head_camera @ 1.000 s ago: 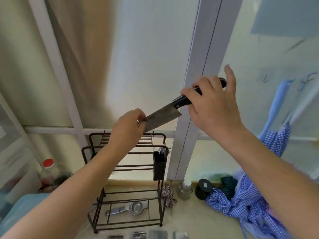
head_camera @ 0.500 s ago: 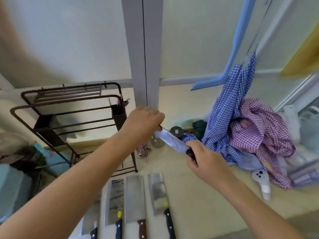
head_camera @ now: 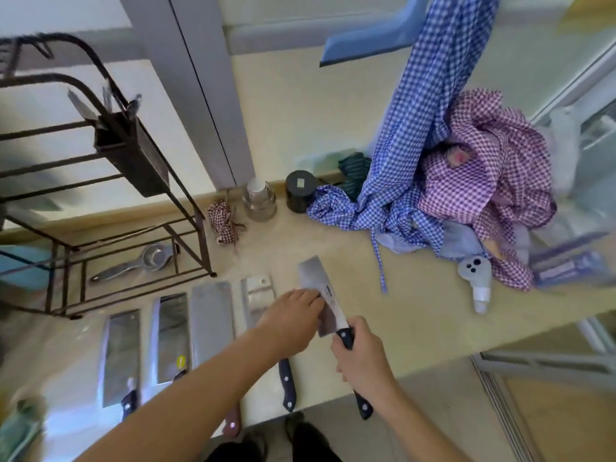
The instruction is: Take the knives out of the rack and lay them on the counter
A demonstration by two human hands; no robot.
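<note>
Lower centre of the frame, a right hand [head_camera: 361, 361] grips the black handle of a broad steel cleaver [head_camera: 318, 293] lying on the cream counter [head_camera: 416, 315], left hand [head_camera: 290, 323] fingertips pressing its blade, beside four laid-out cleavers [head_camera: 210, 311], the dark wire rack [head_camera: 110, 208] at upper left

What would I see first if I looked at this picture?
First, the row of big cleavers lying side by side on the counter, with both hands setting one more down at its right end: the right hand grips the black handle and the left hand rests on the blade. Next, the heap of blue and purple checked cloths at the back right, and the dark metal rack on the left.
</note>
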